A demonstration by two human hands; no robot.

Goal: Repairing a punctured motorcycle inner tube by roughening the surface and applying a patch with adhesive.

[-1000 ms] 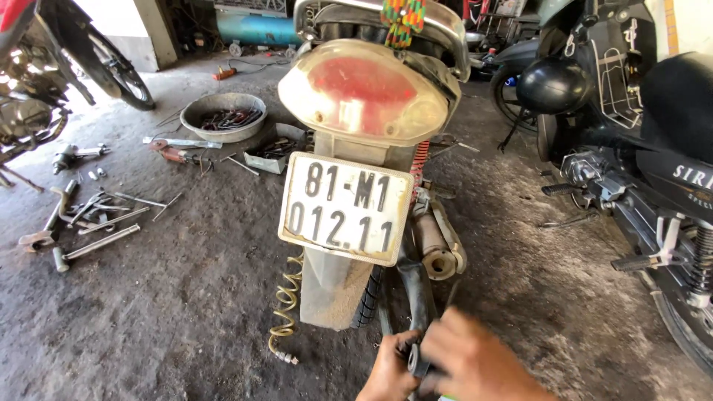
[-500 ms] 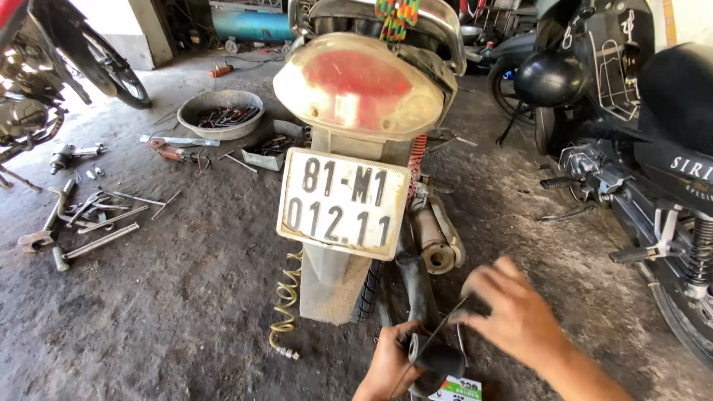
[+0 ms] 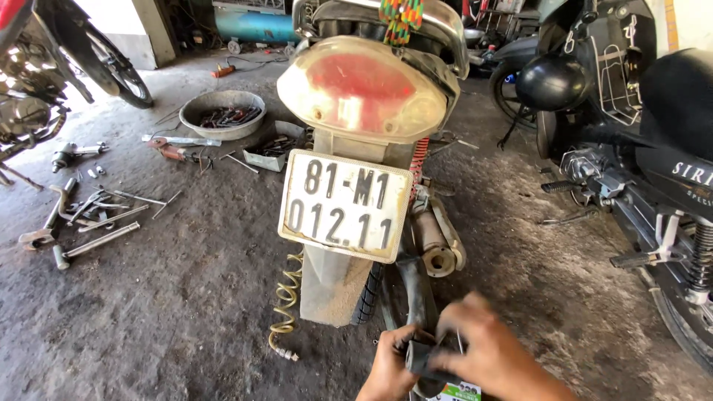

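A black rubber tube point(image 3: 417, 297) hung behind the motorbike point(image 3: 364, 96), low beside its rear tyre point(image 3: 368, 297) and exhaust point(image 3: 434, 249). The left hand point(image 3: 390, 367) was closed around its lower end — the right hand point(image 3: 486, 349) pinched the same end from the other side. A yellow coiled hose point(image 3: 286, 312) lay on the floor point(image 3: 148, 327), tools point(image 3: 82, 223) further left.

— What's that black thing low behind the motorbike?

— A black rubber inner tube point(image 3: 418, 297), limp and dull. It hangs down beside the rear tyre point(image 3: 367, 295), just under the exhaust point(image 3: 437, 243), in a narrow folded loop.

— And its lower end?

— Bunched together near the floor, doubled over on itself. A small card label with green print point(image 3: 462, 390) shows just beneath the bunched part, half hidden.
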